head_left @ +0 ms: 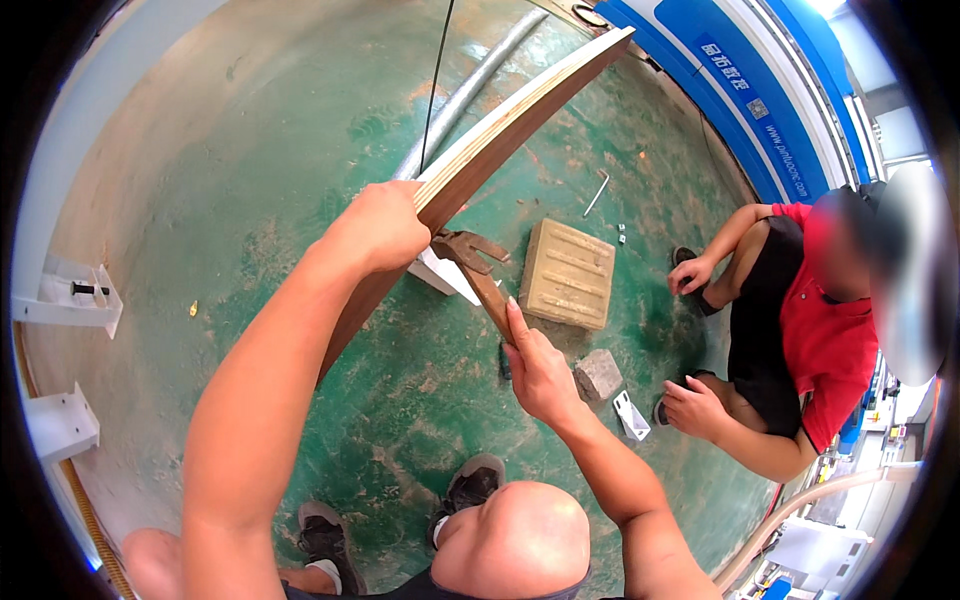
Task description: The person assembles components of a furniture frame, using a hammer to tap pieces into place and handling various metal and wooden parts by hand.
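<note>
A long plywood board [520, 115] stands on edge, its pale layered edge facing up and its brown face toward the right. My left hand [385, 225] is closed over the board's upper edge. In my right hand [542, 370] is the wooden handle of a rusty claw hammer [490, 298], with the index finger stretched along the handle. The hammer's head is right beside the board's brown face, just below my left hand; whether they touch I cannot tell. Under the hammer head, a white piece [440, 275] is partly hidden by it and the board.
A tan ribbed block [570, 273], a grey stone [598, 374], a white slotted bracket [630, 416] and a hex key [597, 195] lie on the green floor. A person in a red shirt [825, 345] squats at right. A silver pipe [470, 95] and blue machine [720, 90] are beyond.
</note>
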Demonstrator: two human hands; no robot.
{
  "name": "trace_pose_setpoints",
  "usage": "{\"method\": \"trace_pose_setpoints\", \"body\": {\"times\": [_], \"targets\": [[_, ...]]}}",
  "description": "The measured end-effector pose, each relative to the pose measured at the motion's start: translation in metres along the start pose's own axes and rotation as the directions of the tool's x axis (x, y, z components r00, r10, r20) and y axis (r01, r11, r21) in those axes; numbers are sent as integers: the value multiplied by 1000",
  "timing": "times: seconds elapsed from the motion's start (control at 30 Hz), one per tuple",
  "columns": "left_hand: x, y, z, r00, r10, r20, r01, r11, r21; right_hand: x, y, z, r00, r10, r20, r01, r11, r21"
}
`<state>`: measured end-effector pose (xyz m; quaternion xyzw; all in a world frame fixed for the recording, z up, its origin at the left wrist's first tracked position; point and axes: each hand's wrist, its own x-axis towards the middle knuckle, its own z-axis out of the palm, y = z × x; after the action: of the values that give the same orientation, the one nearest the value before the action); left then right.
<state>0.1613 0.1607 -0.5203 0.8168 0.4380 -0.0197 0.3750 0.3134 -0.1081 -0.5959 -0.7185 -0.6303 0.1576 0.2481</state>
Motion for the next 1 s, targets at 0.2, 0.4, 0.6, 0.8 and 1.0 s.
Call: {"method": "trace_pose_setpoints", "body": {"times": [0.2,0.4,0.6,0.8,1.0], "targets": [[-12,23,-15,995,-29,92,48,976,-213,19,7,18,975,174,137,-162,982,-97],[2,-1,7,996,69,-57,-68,997,29,0,5,15,997,78,28,-79,997,20],[-1,2,-2,999,28,-28,-29,999,-42,10,-1,9,996,93,15,-92,995,-29],[4,2,-9,999,2,38,1,997,-77,18,7,8,967,175,186,-156,981,-115],[1,-1,-3,1000,18,-23,-19,998,-64,9,-13,-7,944,244,224,-224,968,-111]]}}
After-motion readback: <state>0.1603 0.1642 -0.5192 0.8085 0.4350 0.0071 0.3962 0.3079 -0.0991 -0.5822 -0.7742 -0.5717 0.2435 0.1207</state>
